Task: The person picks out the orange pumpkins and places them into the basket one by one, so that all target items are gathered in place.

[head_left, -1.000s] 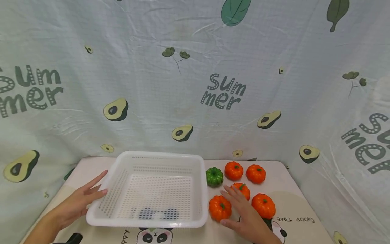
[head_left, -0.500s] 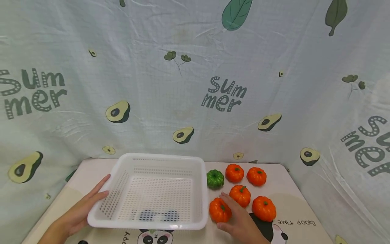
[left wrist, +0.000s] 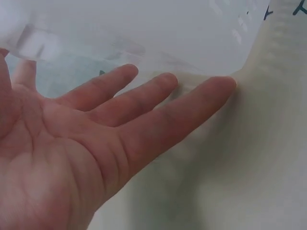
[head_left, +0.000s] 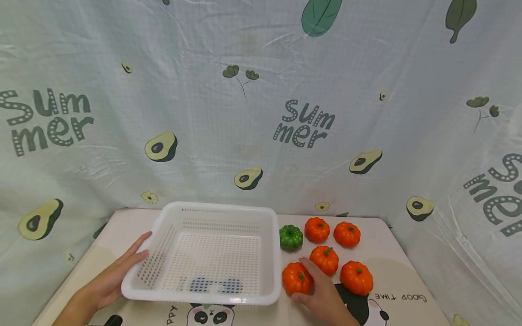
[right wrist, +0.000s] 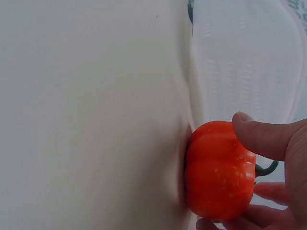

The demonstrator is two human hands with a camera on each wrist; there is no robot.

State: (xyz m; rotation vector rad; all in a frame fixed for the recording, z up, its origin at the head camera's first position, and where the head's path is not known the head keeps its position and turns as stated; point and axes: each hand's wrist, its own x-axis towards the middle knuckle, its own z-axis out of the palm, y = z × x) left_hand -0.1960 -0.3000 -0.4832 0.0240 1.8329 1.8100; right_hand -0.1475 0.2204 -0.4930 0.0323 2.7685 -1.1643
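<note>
My right hand (head_left: 322, 294) grips a small orange pumpkin (head_left: 296, 277), which sits on the table just right of the white basket (head_left: 279, 267). In the right wrist view the thumb (right wrist: 261, 136) lies on one side of the pumpkin (right wrist: 218, 175) and the other fingers reach round its far side, partly hidden. My left hand (head_left: 108, 280) is at the basket's left side, thumb near the rim. Seen from the left wrist, its fingers (left wrist: 163, 112) stretch out straight along the basket's outer wall (left wrist: 144, 33).
Behind the right hand stand a green pumpkin (head_left: 291, 237) and several other orange pumpkins (head_left: 324, 260). The table (head_left: 391, 271) has a printed cover with panda drawings. A patterned cloth (head_left: 212, 113) hangs behind and along the sides.
My right hand has come in toward the front-left pumpkin and closed its fingers round it. My left hand has moved closer against the basket. The head view has shifted slightly.
</note>
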